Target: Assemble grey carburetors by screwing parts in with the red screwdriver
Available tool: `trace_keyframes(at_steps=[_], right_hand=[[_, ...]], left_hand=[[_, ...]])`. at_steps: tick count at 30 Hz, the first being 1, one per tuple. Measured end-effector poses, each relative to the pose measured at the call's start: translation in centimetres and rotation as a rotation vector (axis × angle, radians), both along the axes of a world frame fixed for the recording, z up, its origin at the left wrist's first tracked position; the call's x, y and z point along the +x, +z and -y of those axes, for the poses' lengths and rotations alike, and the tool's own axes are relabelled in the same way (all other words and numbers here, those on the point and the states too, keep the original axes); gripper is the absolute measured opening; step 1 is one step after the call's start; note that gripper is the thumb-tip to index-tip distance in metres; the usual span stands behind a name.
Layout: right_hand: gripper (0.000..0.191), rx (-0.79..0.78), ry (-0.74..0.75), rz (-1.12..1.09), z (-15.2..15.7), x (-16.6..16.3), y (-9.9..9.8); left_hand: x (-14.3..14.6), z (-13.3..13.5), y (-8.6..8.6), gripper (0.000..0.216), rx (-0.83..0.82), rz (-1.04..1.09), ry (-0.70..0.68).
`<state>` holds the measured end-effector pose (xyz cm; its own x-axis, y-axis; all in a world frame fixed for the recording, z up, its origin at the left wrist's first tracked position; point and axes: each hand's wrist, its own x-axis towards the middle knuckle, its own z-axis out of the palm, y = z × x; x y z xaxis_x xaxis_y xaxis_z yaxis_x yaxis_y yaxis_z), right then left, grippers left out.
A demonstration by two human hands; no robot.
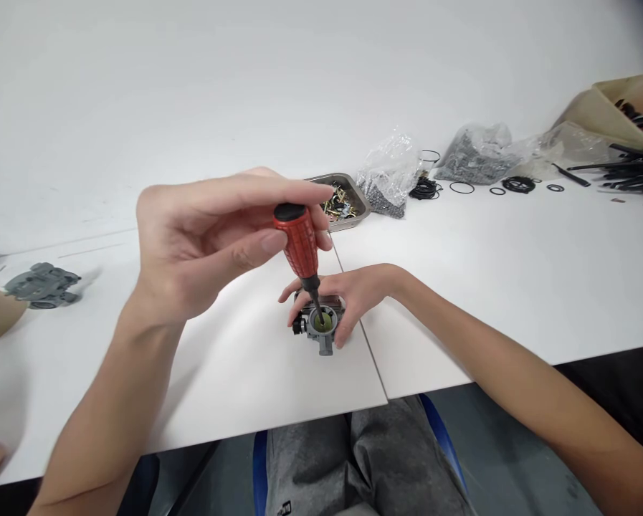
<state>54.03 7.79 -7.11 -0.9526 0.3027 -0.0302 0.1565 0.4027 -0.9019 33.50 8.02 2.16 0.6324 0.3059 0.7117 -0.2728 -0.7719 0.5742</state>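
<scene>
My left hand (203,240) pinches the red ribbed handle of a screwdriver (301,247) between thumb and fingers, raised above the table. Its dark shaft points down into the round green-yellow opening of a small grey metal carburetor (321,324). My right hand (353,294) wraps around the carburetor from behind and the right side, holding it against the white table (515,272) near the front edge.
A second grey carburetor (42,284) lies at the far left beside a tan object. A metal tray of small parts (343,201), plastic bags of parts (388,179), black O-rings (517,185) and tan bins with black pieces (622,107) sit at the back right.
</scene>
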Motion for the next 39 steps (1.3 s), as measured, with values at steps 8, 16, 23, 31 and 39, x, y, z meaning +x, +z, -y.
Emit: trace_keyframes(at_steps=[8, 16, 23, 31, 39], right_hand=[[0.06, -0.016, -0.01, 0.008, 0.08, 0.01, -0.08], [0.06, -0.011, -0.014, 0.01, 0.04, 0.02, -0.05], [0.058, -0.008, -0.012, 0.01, 0.02, 0.08, -0.13], [0.059, 0.0, -0.021, 0.019, 0.07, 0.09, -0.1], [0.059, 0.001, -0.012, 0.018, 0.12, 0.07, -0.11]], left_hand=[[-0.17, -0.01, 0.04, 0.034, 0.051, 0.03, 0.044], [-0.14, 0.21, 0.21, 0.036, 0.042, 0.072, 0.04], [-0.34, 0.34, 0.31, 0.034, 0.072, 0.042, 0.052], [0.02, 0.27, 0.06, 0.03, 0.039, 0.02, 0.036], [-0.13, 0.05, 0.02, 0.032, 0.024, -0.014, 0.015]])
